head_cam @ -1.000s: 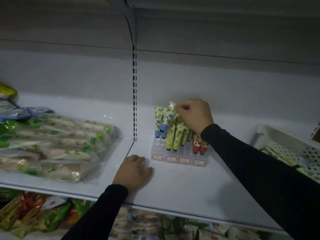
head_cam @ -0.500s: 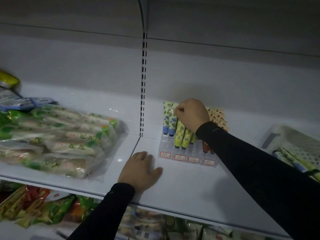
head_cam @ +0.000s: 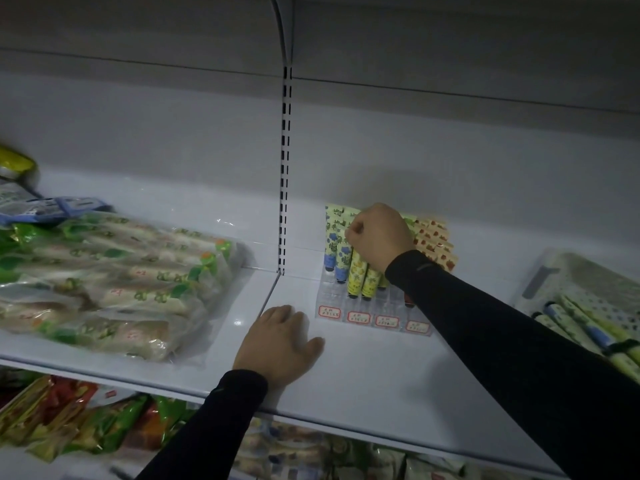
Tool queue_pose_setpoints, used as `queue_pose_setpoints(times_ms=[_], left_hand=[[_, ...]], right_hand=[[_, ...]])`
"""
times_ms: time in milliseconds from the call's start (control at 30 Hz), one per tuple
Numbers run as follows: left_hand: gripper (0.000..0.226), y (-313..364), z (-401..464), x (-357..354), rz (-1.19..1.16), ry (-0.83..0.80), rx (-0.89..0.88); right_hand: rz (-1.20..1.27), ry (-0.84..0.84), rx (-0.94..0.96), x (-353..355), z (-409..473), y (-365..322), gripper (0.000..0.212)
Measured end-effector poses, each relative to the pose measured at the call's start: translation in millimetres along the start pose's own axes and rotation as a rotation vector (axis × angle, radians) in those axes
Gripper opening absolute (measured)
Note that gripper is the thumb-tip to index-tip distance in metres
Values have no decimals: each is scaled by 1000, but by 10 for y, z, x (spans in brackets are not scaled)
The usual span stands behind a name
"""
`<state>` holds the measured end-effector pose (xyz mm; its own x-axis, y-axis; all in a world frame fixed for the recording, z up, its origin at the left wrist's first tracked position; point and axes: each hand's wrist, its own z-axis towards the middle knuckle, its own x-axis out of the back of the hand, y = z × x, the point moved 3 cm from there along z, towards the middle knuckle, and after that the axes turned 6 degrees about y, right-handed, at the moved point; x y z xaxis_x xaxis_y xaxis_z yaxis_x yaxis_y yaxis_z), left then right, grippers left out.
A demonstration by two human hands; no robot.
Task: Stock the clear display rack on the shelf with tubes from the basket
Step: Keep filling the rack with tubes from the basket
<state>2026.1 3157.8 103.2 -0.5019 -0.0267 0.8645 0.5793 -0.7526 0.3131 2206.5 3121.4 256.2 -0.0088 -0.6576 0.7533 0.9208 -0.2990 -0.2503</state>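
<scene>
Head view, right hand [head_cam: 379,237] fisted atop rack's [head_cam: 374,315] yellow tubes [head_cam: 362,277]

White shelf [head_cam: 363,375] carries, left to right: clear bags of green-and-white packaged food [head_cam: 104,282] on left section, left hand [head_cam: 280,341] flat palm-down near front edge, clear display rack [head_cam: 374,311] with tubes standing in it, white perforated basket [head_cam: 588,289] at far right

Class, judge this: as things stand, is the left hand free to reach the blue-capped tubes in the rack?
Probably yes: the left hand lies flat on the shelf, holding nothing, with bare shelf between it and the blue-capped tubes.
</scene>
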Motion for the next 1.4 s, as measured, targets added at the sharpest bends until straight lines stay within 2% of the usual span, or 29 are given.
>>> queue_pose_setpoints(times_ms=[133,500,1000,1133,1267,1400], left_hand=[[41,17,-1,12,-5,-14,6],[41,12,7,9,-18,8,5],[42,12,6,-1,-12,17,2],[40,0,11,-19,-14,24,-4],[41,-8,5,-22,-24,20,-2],[45,-11,7,-15,-24,6,10]], right_hand=[[42,-45,-58,-15,47,15,19],[88,-85,-107,-31,149,44,17],[-10,-204,-146,-52,283,41,13],[-45,-186,-131,-49,253,5,26],[-8,-193,-136,-10,231,8,14],[9,-146,-119,-7,192,17,14]])
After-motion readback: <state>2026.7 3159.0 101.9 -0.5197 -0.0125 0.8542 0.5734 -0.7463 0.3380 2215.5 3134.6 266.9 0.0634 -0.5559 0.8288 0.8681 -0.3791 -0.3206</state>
